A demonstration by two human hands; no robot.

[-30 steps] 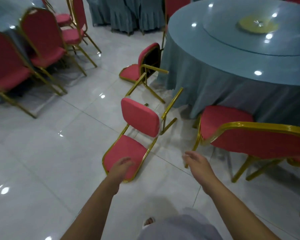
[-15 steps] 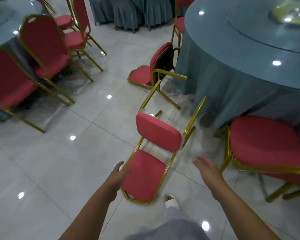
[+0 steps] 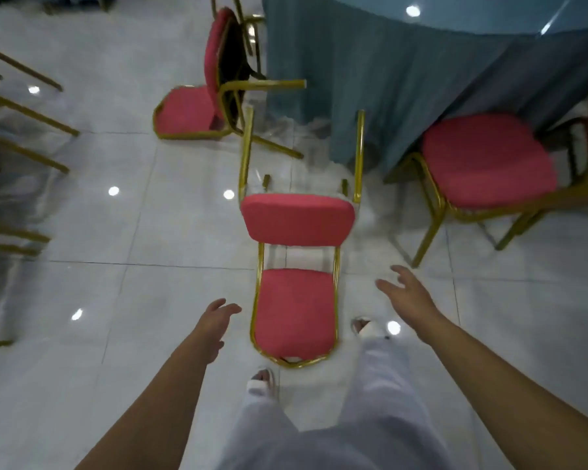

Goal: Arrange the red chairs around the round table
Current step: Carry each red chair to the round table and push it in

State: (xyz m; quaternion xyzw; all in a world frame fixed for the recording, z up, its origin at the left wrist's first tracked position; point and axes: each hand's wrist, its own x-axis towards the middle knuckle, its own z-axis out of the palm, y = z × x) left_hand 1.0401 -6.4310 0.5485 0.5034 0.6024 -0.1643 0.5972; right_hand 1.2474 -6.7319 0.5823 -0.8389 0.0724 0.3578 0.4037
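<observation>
A red chair with a gold frame (image 3: 296, 310) lies tipped on its back on the white floor, legs pointing toward the round table (image 3: 404, 72) with its blue cloth. My left hand (image 3: 214, 317) hovers just left of the chair's backrest, fingers relaxed, holding nothing. My right hand (image 3: 404, 293) hovers to the right of it, fingers spread, also empty. A second fallen red chair (image 3: 190, 110) lies on its side by the table's left edge. A third red chair (image 3: 486, 164) stands upright at the table on the right.
Gold legs of other chairs (image 3: 21, 110) reach in from the left edge. My feet in white slippers (image 3: 260, 381) stand right behind the fallen chair. The glossy tiled floor (image 3: 116, 249) stretches to the left.
I have stepped closer, and the fallen chair now lies straight ahead between my hands. Both hands have spread apart on either side of its backrest. The view tilted further down.
</observation>
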